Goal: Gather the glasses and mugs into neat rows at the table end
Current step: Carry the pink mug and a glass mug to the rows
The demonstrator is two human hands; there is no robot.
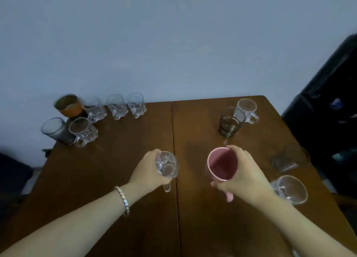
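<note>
My left hand (147,169) grips a clear dimpled glass mug (167,165) over the middle of the brown wooden table (96,179). My right hand (244,176) holds a pink mug (222,165) by its side, handle pointing toward me. At the far left corner stand an orange-banded glass (67,105), three clear mugs (116,106) in a line, a grey tumbler (56,130) and another clear mug (83,131). On the right stand a smoky glass (229,124), a clear handled mug (248,110), a dark low glass (288,158) and a clear mug (291,189).
A pale blue wall rises behind the table's far edge. A black cabinet or chair (328,102) stands close to the right side. A seam (173,160) runs down the table's middle. Dark floor shows at the left.
</note>
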